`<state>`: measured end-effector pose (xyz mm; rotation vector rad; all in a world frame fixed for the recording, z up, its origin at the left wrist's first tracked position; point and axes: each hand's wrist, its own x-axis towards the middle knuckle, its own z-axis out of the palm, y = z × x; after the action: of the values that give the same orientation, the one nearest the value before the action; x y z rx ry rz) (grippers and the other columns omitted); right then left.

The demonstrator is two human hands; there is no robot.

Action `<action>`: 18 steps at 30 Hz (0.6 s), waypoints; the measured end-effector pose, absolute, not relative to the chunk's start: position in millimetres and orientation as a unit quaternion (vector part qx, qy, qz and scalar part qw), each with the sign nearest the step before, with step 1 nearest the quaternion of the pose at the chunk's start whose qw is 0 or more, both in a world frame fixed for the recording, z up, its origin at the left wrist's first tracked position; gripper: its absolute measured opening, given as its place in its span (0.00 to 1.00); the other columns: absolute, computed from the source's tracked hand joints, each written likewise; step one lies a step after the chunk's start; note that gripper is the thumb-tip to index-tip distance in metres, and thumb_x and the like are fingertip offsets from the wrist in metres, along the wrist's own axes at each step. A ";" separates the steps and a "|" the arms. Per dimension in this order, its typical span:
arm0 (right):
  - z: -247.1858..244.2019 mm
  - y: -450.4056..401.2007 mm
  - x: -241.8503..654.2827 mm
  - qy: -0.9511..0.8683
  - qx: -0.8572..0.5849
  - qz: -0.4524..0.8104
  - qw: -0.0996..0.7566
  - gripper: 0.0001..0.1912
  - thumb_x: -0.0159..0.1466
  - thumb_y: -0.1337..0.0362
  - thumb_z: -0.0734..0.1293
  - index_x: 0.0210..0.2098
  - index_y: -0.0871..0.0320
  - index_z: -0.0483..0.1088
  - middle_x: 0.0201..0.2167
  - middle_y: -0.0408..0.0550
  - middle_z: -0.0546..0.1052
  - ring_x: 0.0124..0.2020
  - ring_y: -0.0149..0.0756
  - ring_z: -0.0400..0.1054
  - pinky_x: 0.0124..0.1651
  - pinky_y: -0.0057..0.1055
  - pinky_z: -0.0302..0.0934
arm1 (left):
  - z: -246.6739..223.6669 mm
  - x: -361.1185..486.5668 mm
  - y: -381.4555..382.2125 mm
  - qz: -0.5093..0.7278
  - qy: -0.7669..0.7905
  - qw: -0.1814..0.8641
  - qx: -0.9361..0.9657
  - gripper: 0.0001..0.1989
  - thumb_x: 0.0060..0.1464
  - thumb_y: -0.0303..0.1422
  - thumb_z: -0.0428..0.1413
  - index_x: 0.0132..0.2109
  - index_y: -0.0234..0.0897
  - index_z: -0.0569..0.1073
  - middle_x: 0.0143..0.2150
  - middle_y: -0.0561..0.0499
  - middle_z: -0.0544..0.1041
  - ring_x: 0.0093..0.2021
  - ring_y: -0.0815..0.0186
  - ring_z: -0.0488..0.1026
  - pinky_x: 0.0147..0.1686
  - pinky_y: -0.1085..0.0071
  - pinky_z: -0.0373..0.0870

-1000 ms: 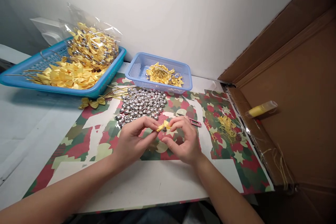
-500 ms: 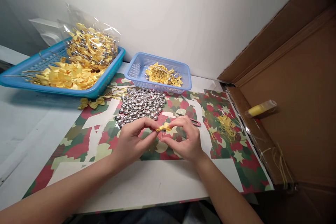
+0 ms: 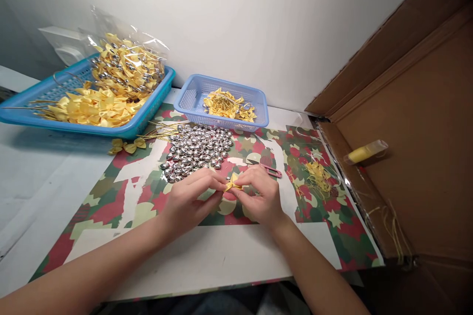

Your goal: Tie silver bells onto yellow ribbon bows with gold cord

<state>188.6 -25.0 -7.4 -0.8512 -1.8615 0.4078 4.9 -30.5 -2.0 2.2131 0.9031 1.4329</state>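
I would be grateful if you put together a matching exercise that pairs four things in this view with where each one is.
Things:
1. Yellow ribbon piece
2. Heap of silver beads
3. Clear plastic bag
4. Tangle of yellow threads

Places:
A. In the larger blue basket
B. On the patterned sheet, to the right of the right hand
C. Held by the left hand and the right hand together
D. On the patterned sheet, just in front of the smaller blue basket

Right pairs: 1-C, 2-D, 3-A, 4-B
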 end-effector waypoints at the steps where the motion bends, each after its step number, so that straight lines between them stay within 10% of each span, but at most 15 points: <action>1: -5.9 -25.3 188.8 -0.768 -0.358 0.183 0.499 0.07 0.59 0.68 0.71 0.30 0.56 0.69 0.25 0.42 0.75 0.29 0.33 0.67 0.39 0.35 0.61 | -1.4 5.1 -29.8 0.505 0.310 0.166 0.788 0.08 0.54 0.19 0.57 0.33 0.36 0.71 0.32 0.50 0.78 0.31 0.69 0.75 0.30 0.75 0.72; 13: 5.8 -26.5 188.0 -0.647 -0.383 0.317 0.578 0.07 0.66 0.69 0.65 0.32 0.54 0.71 0.41 0.43 0.76 0.47 0.34 0.69 0.53 0.38 0.61 | -5.6 0.9 -20.2 0.446 0.292 0.088 0.842 0.09 0.57 0.19 0.53 0.34 0.38 0.69 0.32 0.50 0.78 0.33 0.67 0.75 0.33 0.72 0.73; 18: 41.3 -19.2 225.4 -0.502 -0.281 0.345 0.742 0.06 0.69 0.64 0.63 0.34 0.53 0.69 0.30 0.37 0.78 0.32 0.27 0.74 0.46 0.33 0.68 | -9.3 -4.6 -10.9 0.411 0.328 0.067 0.848 0.09 0.58 0.20 0.51 0.32 0.37 0.69 0.32 0.49 0.78 0.33 0.66 0.76 0.33 0.72 0.73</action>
<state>225.4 -19.2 41.3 -0.6155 -1.1009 0.7569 -4.6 -10.9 -9.3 2.5557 0.9875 1.2382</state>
